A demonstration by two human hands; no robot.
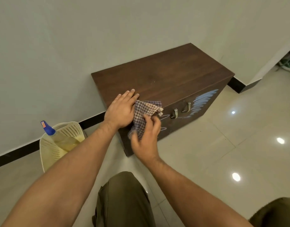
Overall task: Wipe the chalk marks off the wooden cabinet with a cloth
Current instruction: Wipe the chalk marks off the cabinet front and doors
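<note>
At far left on the floor, a basket (47, 149) holds a spray bottle (59, 138). I log the left hand (121, 110) flat, fingers straight, on the cabinet (165, 74) top; the right hand (146, 141) grips the cloth (144, 110) against the front's left end. Right of the handles (181, 110), chalk marks (205, 100) stand unwiped: most work left, I judge.

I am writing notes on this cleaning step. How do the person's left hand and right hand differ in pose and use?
The left hand lies flat on top of the dark brown wooden cabinet; the right hand is curled at its front. The left hand holds nothing; the right hand grips the purple-and-cream checked cloth. Both are bare, at the same cabinet end.
</note>
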